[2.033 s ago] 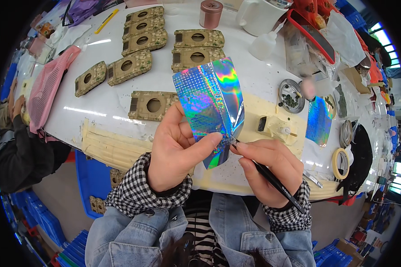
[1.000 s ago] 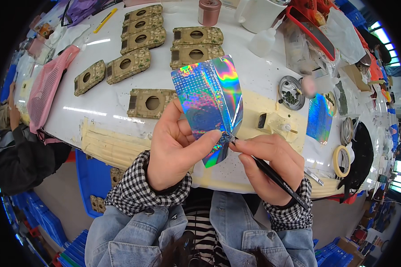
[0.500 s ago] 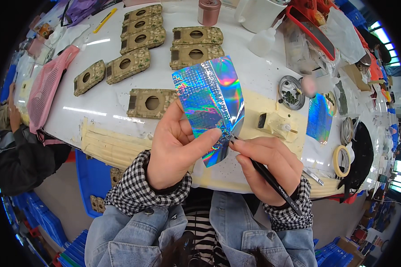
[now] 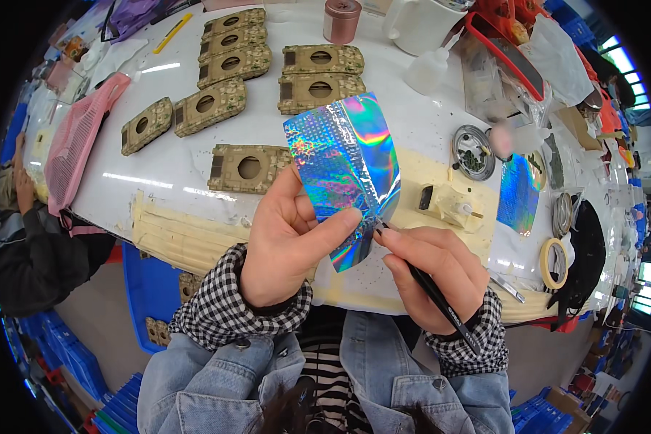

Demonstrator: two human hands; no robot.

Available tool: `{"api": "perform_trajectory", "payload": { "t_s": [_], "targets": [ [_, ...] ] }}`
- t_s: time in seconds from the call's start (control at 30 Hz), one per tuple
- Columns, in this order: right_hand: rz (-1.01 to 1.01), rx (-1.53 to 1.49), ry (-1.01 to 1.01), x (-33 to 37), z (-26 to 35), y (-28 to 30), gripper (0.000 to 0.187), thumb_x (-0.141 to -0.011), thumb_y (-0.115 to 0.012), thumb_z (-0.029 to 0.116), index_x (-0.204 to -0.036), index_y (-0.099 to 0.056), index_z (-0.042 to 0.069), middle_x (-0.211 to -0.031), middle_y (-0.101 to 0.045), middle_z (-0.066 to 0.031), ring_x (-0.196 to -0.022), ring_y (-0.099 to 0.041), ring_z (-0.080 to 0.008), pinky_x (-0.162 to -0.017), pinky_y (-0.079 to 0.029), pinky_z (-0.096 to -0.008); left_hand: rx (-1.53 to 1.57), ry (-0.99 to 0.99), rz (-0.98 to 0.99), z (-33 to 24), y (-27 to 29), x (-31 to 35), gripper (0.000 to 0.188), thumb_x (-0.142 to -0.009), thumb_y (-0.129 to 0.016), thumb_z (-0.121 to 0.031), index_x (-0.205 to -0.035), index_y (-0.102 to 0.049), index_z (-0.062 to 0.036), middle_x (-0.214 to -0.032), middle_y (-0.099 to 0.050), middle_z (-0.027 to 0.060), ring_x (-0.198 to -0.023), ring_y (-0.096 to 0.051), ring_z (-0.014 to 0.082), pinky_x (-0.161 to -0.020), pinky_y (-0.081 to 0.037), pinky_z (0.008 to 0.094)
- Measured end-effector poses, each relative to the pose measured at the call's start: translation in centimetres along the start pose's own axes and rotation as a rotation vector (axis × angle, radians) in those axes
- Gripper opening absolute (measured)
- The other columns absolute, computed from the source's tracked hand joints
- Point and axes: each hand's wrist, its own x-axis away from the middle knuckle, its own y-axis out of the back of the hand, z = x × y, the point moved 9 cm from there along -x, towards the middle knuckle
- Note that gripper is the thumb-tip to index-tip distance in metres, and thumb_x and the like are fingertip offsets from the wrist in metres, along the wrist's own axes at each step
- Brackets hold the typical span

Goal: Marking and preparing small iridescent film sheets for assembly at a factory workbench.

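My left hand [image 4: 289, 242] pinches a shiny holographic foil sheet [image 4: 343, 173] and holds it upright above the white table [image 4: 159, 155]. My right hand [image 4: 430, 271] grips a thin black pen-like tool [image 4: 441, 300], its tip touching the sheet's lower right edge. Several camouflage-patterned flat parts with round holes [image 4: 249, 166] lie on the table beyond my hands, the nearest one just behind the left hand.
A second foil sheet [image 4: 517, 192], a round metal dish [image 4: 474, 152], tape rolls [image 4: 553, 264] and a small cream part [image 4: 448, 206] lie to the right. A pink mesh bag [image 4: 76, 141] lies at the left edge. Another person's sleeve [image 4: 22, 246] is at far left. Blue crates [image 4: 148, 289] stand under the table.
The foil sheet has tilted slightly to the right in my left hand. My right hand with the tool stays at the sheet's lower edge.
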Motion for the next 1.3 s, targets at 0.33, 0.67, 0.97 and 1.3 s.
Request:
{"api": "perform_trajectory", "payload": {
  "t_s": [0.33, 0.67, 0.97, 1.3],
  "targets": [
    [0.016, -0.047, 0.039, -0.2, 0.9, 0.5, 0.037, -0.075, -0.075, -0.005, -0.11, -0.064, -0.001, -0.094, -0.066, -0.0149, -0.086, -0.07, -0.028, -0.073, -0.058, -0.0325, 0.203, 0.118, 0.034, 0.9, 0.0, -0.2, 0.044, -0.089, -0.058, 0.005, -0.129, -0.041, 0.0003, -0.113, -0.065, 0.0108, -0.1, -0.064, 0.0149, -0.088, -0.052, 0.0289],
    [0.035, 0.071, 0.113, 0.0, 1.2, -0.2, 0.039, -0.071, -0.08, 0.005, -0.108, -0.069, 0.005, -0.102, -0.066, -0.014, -0.093, -0.068, -0.0268, -0.083, -0.058, -0.0359, 0.1, 0.0, -0.028, -0.3, 0.5, 0.0, 0.043, -0.088, -0.06, 0.005, -0.126, -0.04, 0.0005, -0.111, -0.065, 0.0124, -0.099, -0.064, 0.0145, -0.088, -0.052, 0.0285],
    [0.067, 0.139, 0.169, 0.1, 1.5, -0.7, 0.039, -0.071, -0.08, 0.006, -0.108, -0.069, 0.003, -0.103, -0.065, -0.0142, -0.095, -0.067, -0.0267, -0.086, -0.058, -0.0384, 0.017, -0.037, -0.029, -0.9, 0.4, 0.2, 0.045, -0.087, -0.061, 0.005, -0.125, -0.039, -0.0018, -0.111, -0.065, 0.0117, -0.101, -0.063, 0.0144, -0.088, -0.052, 0.0291],
    [0.062, 0.12, 0.167, 0.3, 1.4, -0.8, 0.038, -0.071, -0.079, 0.005, -0.108, -0.068, 0.002, -0.102, -0.065, -0.0141, -0.094, -0.067, -0.0264, -0.086, -0.057, -0.0385, -0.01, -0.068, -0.04, -1.0, 0.5, 0.4, 0.047, -0.085, -0.063, 0.006, -0.124, -0.039, -0.0035, -0.108, -0.066, 0.0105, -0.099, -0.064, 0.0134, -0.085, -0.053, 0.0274]
  ]
}}
